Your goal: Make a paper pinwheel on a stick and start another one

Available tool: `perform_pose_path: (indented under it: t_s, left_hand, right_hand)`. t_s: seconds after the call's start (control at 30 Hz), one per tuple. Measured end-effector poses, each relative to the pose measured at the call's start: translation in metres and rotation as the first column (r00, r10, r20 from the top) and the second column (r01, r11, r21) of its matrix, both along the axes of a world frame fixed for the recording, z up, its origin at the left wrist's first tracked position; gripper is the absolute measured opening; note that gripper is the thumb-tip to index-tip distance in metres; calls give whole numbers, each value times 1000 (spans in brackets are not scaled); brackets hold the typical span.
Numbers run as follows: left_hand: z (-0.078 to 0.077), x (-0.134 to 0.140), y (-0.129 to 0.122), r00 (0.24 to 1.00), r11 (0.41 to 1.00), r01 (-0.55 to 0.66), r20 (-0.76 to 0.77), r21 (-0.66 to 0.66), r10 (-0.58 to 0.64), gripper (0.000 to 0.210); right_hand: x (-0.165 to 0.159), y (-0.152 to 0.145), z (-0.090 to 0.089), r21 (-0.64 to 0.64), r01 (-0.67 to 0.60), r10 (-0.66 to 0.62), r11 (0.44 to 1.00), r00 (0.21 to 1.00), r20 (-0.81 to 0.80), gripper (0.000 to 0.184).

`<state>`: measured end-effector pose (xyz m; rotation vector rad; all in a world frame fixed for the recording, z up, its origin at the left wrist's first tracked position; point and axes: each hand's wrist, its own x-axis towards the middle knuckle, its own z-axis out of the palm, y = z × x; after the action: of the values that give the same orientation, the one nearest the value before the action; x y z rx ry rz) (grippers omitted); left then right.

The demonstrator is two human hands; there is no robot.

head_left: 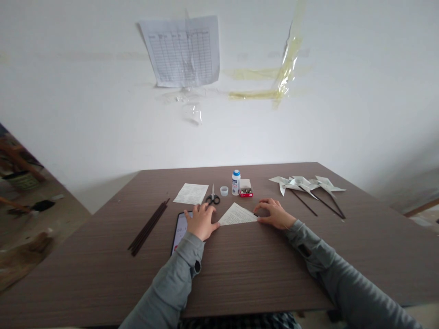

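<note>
A printed sheet of paper (pixel 237 214), folded into a triangle, lies on the brown table in front of me. My left hand (pixel 201 221) rests at its left corner, thumb tip touching the paper and fingers spread over the table. At the right corner, my right hand (pixel 274 214) pinches the paper between thumb and forefinger. A small dark object, too small to name, shows by the right fingertips. Partly covered by my left hand is a phone (pixel 179 230) with a lit screen.
Beyond the triangle are scissors (pixel 213 197), a white cap (pixel 224 191), a glue bottle (pixel 236 183) and a red box of small metal pieces (pixel 246 192). Another printed sheet (pixel 191 193) and dark sticks (pixel 148 228) lie left. Paper pinwheels (pixel 302 183) on sticks lie right.
</note>
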<state>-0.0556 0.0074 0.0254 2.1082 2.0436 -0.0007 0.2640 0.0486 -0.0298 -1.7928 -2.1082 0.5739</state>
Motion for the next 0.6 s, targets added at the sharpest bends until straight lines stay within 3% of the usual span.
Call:
perform_pose_path:
  t_s: [0.37,0.6]
  left_hand:
    - [2,-11,3,1000,1000,-9,-9,-1,9,48]
    - [1,-11,3,1000,1000,-2,-19,-2,2,49]
  right_hand:
    - [7,5,-8,5,-26,26,1000,999,21,39]
    - [6,-1,4,-8,-55,55,998,998,35,41]
